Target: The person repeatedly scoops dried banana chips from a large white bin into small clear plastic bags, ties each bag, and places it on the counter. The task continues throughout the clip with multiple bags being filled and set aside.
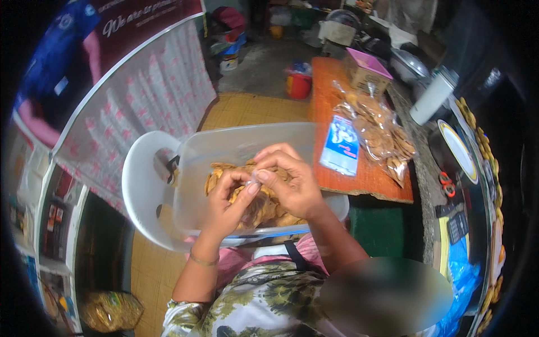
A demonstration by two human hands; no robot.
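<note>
My left hand (pixel 229 198) and my right hand (pixel 290 179) meet over a translucent plastic tub (pixel 248 132). Between them, their fingers pinch the gathered top of a clear plastic bag (pixel 254 206), which seems to hold brown crackers or cookies. Most of the bag is hidden by my hands and wrists. Loose flat brown crackers (pixel 217 172) lie in the tub beneath and around it. To the right, filled clear bags of similar crackers (pixel 372 135) rest on an orange wooden board (pixel 370 187), beside a blue-and-white printed packet of plastic bags (pixel 340 145).
A white plastic chair (pixel 139 185) supports the tub's left side. Behind the board's far end sits a carton with a pink basket (pixel 370 69). Red-handled scissors (pixel 447 184), a calculator (pixel 457 227) and a white tumbler (pixel 433 97) stand right. A person in blue (pixel 59 63) is beyond the curtain.
</note>
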